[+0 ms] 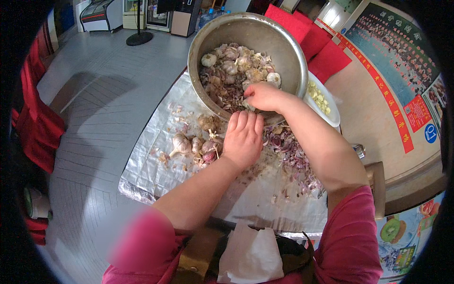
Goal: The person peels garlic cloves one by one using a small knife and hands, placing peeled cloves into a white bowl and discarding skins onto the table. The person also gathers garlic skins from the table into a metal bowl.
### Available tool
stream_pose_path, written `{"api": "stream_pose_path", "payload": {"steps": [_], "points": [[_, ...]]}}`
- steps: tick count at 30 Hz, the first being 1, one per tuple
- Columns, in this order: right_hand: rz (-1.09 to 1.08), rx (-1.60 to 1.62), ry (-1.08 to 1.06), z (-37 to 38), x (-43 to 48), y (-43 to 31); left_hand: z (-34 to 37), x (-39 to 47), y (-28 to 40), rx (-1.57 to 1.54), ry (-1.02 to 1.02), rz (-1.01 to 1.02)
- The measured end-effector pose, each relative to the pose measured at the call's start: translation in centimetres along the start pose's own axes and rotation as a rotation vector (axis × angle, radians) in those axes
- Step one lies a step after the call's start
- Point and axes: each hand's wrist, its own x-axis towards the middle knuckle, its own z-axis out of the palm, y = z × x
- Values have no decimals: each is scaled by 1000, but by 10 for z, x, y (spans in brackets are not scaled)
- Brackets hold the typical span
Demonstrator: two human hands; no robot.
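A large metal basin [298, 67] tilts towards me on the table. It contains garlic bulbs [230, 67] and loose dry skins. My left hand [244, 140] grips the basin's near rim, its fingers lying over the edge and the thumb hidden. Inside the basin, my right hand [266, 96] reaches down with curled fingers among the garlic at the near side. A pale piece shows beneath those fingers, but whether they hold it is unclear. Left of my left hand, several garlic bulbs [181, 143] lie on the table. Purple garlic skins [296, 159] are heaped under my right forearm.
Silver sheeting [149, 149] covers the table. A white dish [335, 119] of peeled cloves [318, 99] stands behind the basin at right. Red-covered chairs [330, 60] stand beyond, near a wall with posters. White tissue [250, 254] lies at my lap. Grey floor extends left.
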Motion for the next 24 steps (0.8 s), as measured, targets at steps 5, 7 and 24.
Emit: {"api": "stream_pose_path", "payload": {"steps": [5, 7, 24], "points": [[-86, 37, 0, 25, 25, 14, -2, 4, 2, 1, -65, -20], [-19, 52, 6, 34, 38, 8, -1, 3, 2, -13, -98, -24], [92, 478, -224, 25, 52, -12, -7, 9, 3, -45, -39, -1]]}}
